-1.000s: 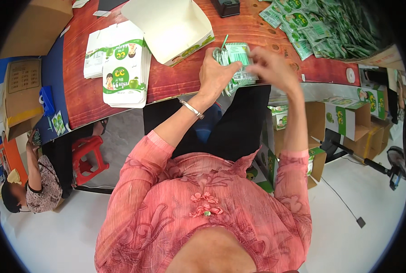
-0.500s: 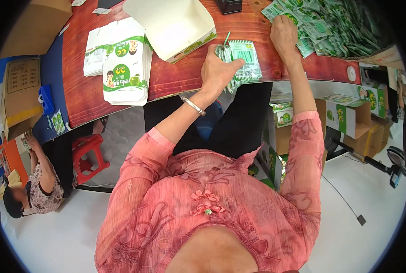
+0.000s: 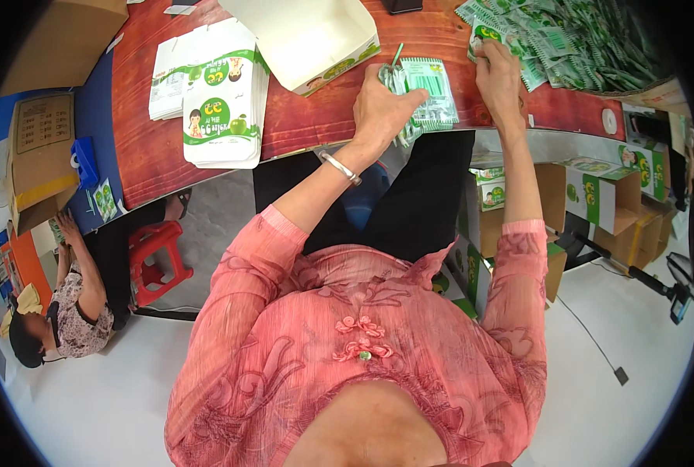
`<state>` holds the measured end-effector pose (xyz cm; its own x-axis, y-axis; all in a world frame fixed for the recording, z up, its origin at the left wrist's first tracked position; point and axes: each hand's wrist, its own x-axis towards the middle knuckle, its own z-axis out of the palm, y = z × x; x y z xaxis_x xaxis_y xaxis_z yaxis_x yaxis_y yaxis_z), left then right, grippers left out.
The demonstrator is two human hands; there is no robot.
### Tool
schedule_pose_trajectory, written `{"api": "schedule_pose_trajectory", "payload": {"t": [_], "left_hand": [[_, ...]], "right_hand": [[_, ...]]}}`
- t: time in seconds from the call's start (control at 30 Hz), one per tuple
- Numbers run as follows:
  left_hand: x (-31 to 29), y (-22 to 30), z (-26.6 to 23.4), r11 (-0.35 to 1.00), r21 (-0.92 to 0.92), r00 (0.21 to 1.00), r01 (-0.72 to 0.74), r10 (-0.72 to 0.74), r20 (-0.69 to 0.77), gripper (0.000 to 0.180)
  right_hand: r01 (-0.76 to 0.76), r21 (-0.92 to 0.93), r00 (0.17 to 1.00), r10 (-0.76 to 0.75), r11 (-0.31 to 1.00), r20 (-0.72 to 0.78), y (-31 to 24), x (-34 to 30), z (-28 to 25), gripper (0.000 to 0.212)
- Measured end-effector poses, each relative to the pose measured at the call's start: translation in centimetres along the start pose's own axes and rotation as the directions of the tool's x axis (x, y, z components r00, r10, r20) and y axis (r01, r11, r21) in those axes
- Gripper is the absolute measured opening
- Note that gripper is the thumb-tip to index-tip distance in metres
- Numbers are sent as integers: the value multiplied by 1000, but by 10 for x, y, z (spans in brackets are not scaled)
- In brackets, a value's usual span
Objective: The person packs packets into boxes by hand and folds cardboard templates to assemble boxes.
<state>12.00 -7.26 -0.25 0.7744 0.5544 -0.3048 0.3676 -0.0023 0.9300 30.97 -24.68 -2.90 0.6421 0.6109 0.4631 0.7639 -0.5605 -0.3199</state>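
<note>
- Green-and-white sachets (image 3: 428, 93), gathered in a small stack at the near edge of the red-brown wooden table (image 3: 300, 124), pinned under the left hand (image 3: 382, 109).
- Left hand curled shut over the stack's left side, fingers folded down on the sachets, a silver bangle (image 3: 340, 167) at the wrist.
- Right hand (image 3: 498, 74) stretched farther out (arm nearly straight), fingers lying flat on a loose sachet at the near rim of the big heap of sachets (image 3: 580, 39); clasped or merely pressing, cannot tell.
- Just left of the stack, an open white carton (image 3: 308, 39), lid up, inside bare.
- Farther left, a pile of flat printed cartons (image 3: 218, 93), white with green.
- Below the table at right, cardboard boxes (image 3: 596, 194) with green prints.
- Far left, on the floor, another person (image 3: 74, 311) seated beside a red stool (image 3: 156, 257).
</note>
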Motion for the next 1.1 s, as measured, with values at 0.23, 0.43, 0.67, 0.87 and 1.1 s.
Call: {"api": "schedule_pose_trajectory", "payload": {"t": [0.23,0.43,0.67,0.87,1.1], "left_hand": [[5,-2,1,999,-14,1000,-29,29,5,59],[3,-3,6,999,-39,999,-22,23,25,59],[0,1,3,999,-11,999,-43,43,-23,60],[0,3,2,995,-100,1000,-3,3,-5,60],[2,-1,5,997,-44,998,58,-56,33,58]], "right_hand": [[-263,-213,938,198,941,-284,-39,-21,-5,30],[-386,37,914,388,922,-117,-8,-25,-10,37],[-452,828,864,393,332,315,-87,-38,-34,36],[-97,422,991,47,901,127,-118,-38,-40,38],[-91,-161,993,76,983,-95,-18,44,-16,38]]}}
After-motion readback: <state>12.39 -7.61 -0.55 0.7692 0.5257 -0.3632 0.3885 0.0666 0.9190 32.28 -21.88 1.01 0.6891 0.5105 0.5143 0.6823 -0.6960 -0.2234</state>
